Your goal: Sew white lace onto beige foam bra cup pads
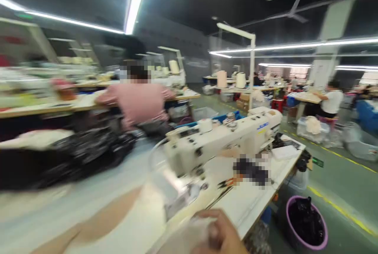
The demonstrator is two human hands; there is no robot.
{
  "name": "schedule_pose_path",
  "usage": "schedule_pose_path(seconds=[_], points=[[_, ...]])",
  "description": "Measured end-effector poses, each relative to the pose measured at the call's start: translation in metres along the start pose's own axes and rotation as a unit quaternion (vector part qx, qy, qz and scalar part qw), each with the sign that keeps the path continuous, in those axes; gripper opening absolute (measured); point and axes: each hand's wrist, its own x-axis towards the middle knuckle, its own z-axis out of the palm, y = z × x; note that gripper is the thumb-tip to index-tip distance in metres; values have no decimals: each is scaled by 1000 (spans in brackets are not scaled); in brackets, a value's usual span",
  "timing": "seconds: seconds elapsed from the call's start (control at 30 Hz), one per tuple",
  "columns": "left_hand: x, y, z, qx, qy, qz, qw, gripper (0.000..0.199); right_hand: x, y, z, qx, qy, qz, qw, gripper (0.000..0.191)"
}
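Pale fabric (184, 238) is pinched in our right hand (221, 232) near the sewing machine (218, 138); our left hand (122, 206) blurs, so we cannot tell its grip.

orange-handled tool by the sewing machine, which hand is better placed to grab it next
Right, I'd judge: the right hand is nearer the orange-handled tool, though it seems to hold pale material; the left arm lies beyond the sewing machine.

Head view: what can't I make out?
All in the head view:
Right hand: whether its grip is closed; blurred.
Left arm: its hand; blurred.
Pale material by the right hand: lower part; bottom edge.
Dark thing on table: details; pixel blocks.
Pink-shirted worker: work in front; hidden by back.
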Motion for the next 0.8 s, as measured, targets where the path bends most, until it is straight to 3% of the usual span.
schedule_pose_path(seconds=[0.07, 0.17, 0.27, 0.5, 0.8], points=[[-40, 7, -37, -39, 33, -63, 997, 43, -18, 2, 8, 108, 37, 40, 993, 65], [-72, 22, -55, -162, 55, -140, 975, 42, -28, 3, 7, 146, 67, 97, 982, 67], [-73, 29, -50, -225, 85, -154, 958, 51, -28, 4, 3, 136, 88, 111, 980, 69], [-70, 24, -46, -254, 94, -155, 950, 50, -26, 5, 2, 118, 121, 102, 980, 68], [-70, 21, -44, -261, 105, -156, 947, 44, -21, -7, 7, 205, 126, 139, 961, 80]])
